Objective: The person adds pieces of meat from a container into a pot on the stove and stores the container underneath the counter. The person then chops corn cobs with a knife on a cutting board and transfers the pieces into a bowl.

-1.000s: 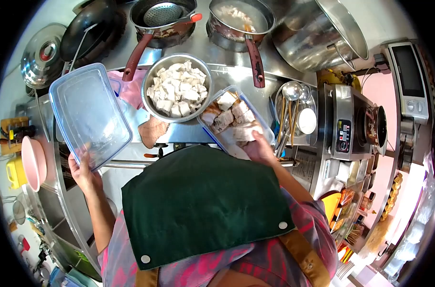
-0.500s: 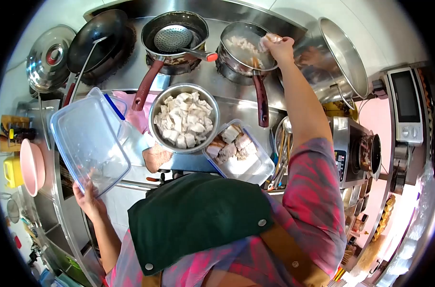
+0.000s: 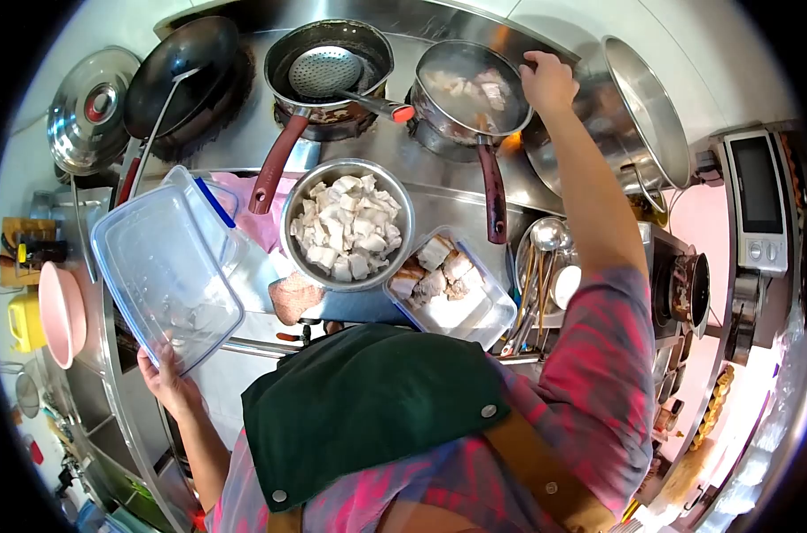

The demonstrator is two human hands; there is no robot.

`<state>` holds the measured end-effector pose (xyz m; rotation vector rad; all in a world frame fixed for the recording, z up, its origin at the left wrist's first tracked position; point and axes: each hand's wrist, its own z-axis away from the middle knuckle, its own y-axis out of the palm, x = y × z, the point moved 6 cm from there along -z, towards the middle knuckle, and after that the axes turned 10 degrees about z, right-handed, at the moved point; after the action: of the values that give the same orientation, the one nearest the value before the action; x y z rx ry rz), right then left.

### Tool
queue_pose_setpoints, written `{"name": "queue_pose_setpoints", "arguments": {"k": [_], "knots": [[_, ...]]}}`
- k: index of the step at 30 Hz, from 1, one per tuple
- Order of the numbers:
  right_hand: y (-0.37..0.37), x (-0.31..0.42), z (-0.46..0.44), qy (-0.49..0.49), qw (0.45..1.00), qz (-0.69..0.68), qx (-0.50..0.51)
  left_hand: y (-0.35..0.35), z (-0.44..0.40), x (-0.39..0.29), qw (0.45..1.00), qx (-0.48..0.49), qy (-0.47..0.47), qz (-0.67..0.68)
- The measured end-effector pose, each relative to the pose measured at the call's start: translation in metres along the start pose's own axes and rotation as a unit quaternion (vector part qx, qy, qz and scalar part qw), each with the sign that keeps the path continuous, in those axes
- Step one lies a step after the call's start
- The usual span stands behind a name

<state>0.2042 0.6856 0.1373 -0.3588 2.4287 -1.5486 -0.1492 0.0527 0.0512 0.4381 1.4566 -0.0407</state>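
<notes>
1. Right hand [image 3: 550, 82]: one, at the far-right rim of the steaming saucepan [image 3: 443, 124]. Fingers half-curled and loosely parted; I see nothing in them. Contact with the rim: I cannot tell.
2. Left hand [image 3: 171, 384]: one, closed in a pinch on the near edge of a clear blue-edged plastic lid [image 3: 168, 258] (possibly a shallow box; I cannot be sure).
3. Meat in the pan [image 3: 492, 91]: pale pieces in cloudy liquid, the plainest towards the right side.
4. Meat chunks [image 3: 430, 286]: several, gathered at the far end of a clear food box [image 3: 483, 322], its near end bare.
5. Steel bowl [image 3: 306, 264]: one, just beside the food box, heaped with white cubes [image 3: 348, 226].
6. Step in hand, by my judgement: loading meat into the saucepan, partway done.
7. Next move, if another chunk follows: I judge it calls for clearing the hot rim, a firm finger grip, and a low release against splashing.
</notes>
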Motion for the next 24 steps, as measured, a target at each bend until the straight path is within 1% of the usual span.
{"name": "queue_pose_setpoints", "arguments": {"k": [1,3,4,5,6,7,8,9,10,12,13,14,15,17,19,20,21,23,24], "knots": [[-0.013,-0.004,0.016,0.000,0.999,-0.048,0.003,0.007,-0.001,-0.001,1.000,0.020,-0.016,0.009],[-0.043,-0.013,0.067,-0.040,0.975,-0.218,-0.009,0.023,0.003,-0.005,0.997,0.059,-0.048,0.028],[-0.073,-0.009,0.100,-0.089,0.978,-0.176,-0.071,0.030,0.003,-0.004,0.993,0.100,-0.061,0.035],[-0.103,-0.005,0.136,-0.137,0.973,-0.131,-0.132,0.037,0.004,0.001,0.993,0.099,-0.067,0.024],[-0.118,-0.007,0.173,-0.158,0.974,-0.096,-0.129,0.054,0.009,0.002,0.988,0.130,-0.074,0.040],[-0.130,-0.009,0.205,-0.157,0.967,-0.162,-0.121,0.068,0.014,0.001,0.982,0.162,-0.080,0.056],[-0.137,-0.012,0.238,-0.102,0.973,-0.190,-0.081,0.074,0.016,0.009,0.975,0.190,-0.101,0.047],[-0.138,-0.017,0.271,-0.108,0.965,-0.221,-0.096,0.089,0.022,0.010,0.972,0.205,-0.109,0.036],[-0.136,-0.018,0.296,-0.083,0.963,-0.247,-0.074,0.101,0.028,0.015,0.968,0.219,-0.123,0.023],[-0.113,-0.030,0.347,-0.006,0.965,-0.261,0.023,0.127,0.043,0.027,0.953,0.263,-0.152,-0.020],[-0.104,-0.033,0.363,0.007,0.945,-0.325,0.019,0.141,0.050,0.032,0.942,0.289,-0.165,-0.050],[-0.097,-0.038,0.378,0.056,0.934,-0.348,0.055,0.154,0.057,0.040,0.922,0.331,-0.188,-0.073],[-0.092,-0.041,0.390,0.105,0.918,-0.371,0.091,0.172,0.063,0.046,0.910,0.370,-0.168,-0.079],[-0.087,-0.045,0.400,0.099,0.915,-0.380,0.088,0.203,0.070,0.055,0.858,0.460,-0.191,-0.125],[-0.086,-0.049,0.403,0.098,0.915,-0.384,0.076,0.241,0.086,0.061,0.773,0.569,-0.215,-0.178],[-0.082,-0.050,0.407,0.085,0.910,-0.397,0.086,0.257,0.099,0.065,0.725,0.617,-0.227,-0.203],[-0.074,-0.052,0.416,0.110,0.871,-0.461,0.131,0.272,0.111,0.070,0.693,0.645,-0.243,-0.210],[-0.056,-0.051,0.436,0.152,0.770,-0.580,0.219,0.296,0.143,0.085,0.627,0.695,-0.273,-0.224],[-0.047,-0.050,0.447,0.103,0.786,-0.562,0.236,0.306,0.153,0.091,0.648,0.684,-0.267,-0.205]]}}
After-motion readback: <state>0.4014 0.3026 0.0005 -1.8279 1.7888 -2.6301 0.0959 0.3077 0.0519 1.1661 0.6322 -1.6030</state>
